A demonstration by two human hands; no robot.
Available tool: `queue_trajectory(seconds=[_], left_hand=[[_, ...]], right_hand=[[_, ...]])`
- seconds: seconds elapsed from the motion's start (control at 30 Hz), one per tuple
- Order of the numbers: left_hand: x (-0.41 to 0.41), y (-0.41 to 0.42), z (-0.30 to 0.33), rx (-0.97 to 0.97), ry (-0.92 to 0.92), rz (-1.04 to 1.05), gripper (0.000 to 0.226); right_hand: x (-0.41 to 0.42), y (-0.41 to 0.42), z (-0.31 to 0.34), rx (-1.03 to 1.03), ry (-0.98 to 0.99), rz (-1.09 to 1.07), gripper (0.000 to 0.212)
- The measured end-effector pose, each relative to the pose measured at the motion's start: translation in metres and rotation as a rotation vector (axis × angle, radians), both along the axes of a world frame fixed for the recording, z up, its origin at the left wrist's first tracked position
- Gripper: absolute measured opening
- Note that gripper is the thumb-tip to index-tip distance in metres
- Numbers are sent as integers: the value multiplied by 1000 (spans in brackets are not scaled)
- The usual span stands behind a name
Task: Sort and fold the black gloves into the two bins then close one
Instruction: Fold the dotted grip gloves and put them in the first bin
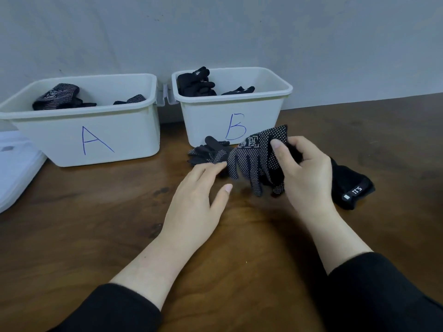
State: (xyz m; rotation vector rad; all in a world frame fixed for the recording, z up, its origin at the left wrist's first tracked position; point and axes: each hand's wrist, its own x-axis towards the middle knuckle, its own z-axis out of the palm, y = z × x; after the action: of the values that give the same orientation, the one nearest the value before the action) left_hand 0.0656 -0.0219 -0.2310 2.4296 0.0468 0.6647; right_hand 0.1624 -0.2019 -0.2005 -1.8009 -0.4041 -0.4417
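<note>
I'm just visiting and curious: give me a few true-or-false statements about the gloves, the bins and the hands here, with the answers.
1. The right hand holds a dotted glove up off the table. True.
2. Bin A is empty. False: dotted gloves lie inside it.
3. The left hand grips a glove. False: its fingers are straight and hold nothing, reaching toward the dotted glove.
4. Bin B stands to the right of bin A, against the wall. True.
5. Both bins have lids on. False: both are open on top.
6. A plain black glove with a small label lies on the table beside the right hand. True.
</note>
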Motion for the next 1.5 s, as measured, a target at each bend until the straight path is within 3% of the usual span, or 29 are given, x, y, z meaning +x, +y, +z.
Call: queue_trajectory(seconds=[0.07,0.2,0.3,0.5,0.63,0.73,0.83,0.9,0.97,1.03,1.07,1.1,1.17,1.2,1.23,1.3,1.4,1.5], left_hand=[[-4,-3,5,-33,-64,-58,59],[-7,-18,7,-17,15,-77,82],[-6,-18,0,-198,25,-41,70],[-14,1,6,-607,34,7,25],[-33,9,21,-822,3,59,27],[-49,29,44,-979,9,129,28],[-68,74,75,-907,47,179,26],[-75,110,103,-816,169,154,25],[-72,148,131,-587,347,186,21],[-69,182,146,-288,395,340,24],[-69,193,148,-151,310,474,30],[-71,197,145,-60,156,577,33],[-86,185,124,0,-54,600,24],[-96,174,103,3,-22,555,19],[-105,164,76,17,53,504,17],[-121,147,30,100,179,470,23],[-125,152,0,116,306,494,39],[-117,155,-7,184,415,407,49]], right_hand=[[-8,6,6,90,87,99,21],[-20,24,4,76,221,213,21],[-28,33,0,90,312,269,18],[-41,37,-1,61,409,458,25],[-53,46,4,-35,387,493,26],[-62,60,14,39,460,533,26],[-76,86,34,117,546,636,27],[-87,111,50,218,605,700,26],[-98,137,61,394,706,682,20],[-106,157,59,451,776,622,15],[-110,163,53,369,784,584,15],[-110,164,42,133,714,516,16],[-107,156,19,-535,387,353,21],[-104,150,8,-767,212,270,25],[-103,144,0,-855,71,230,27],[-100,134,-13,-814,-85,303,27],[-97,132,-29,-773,-116,571,33],[-98,139,-38,-851,-196,639,31]])
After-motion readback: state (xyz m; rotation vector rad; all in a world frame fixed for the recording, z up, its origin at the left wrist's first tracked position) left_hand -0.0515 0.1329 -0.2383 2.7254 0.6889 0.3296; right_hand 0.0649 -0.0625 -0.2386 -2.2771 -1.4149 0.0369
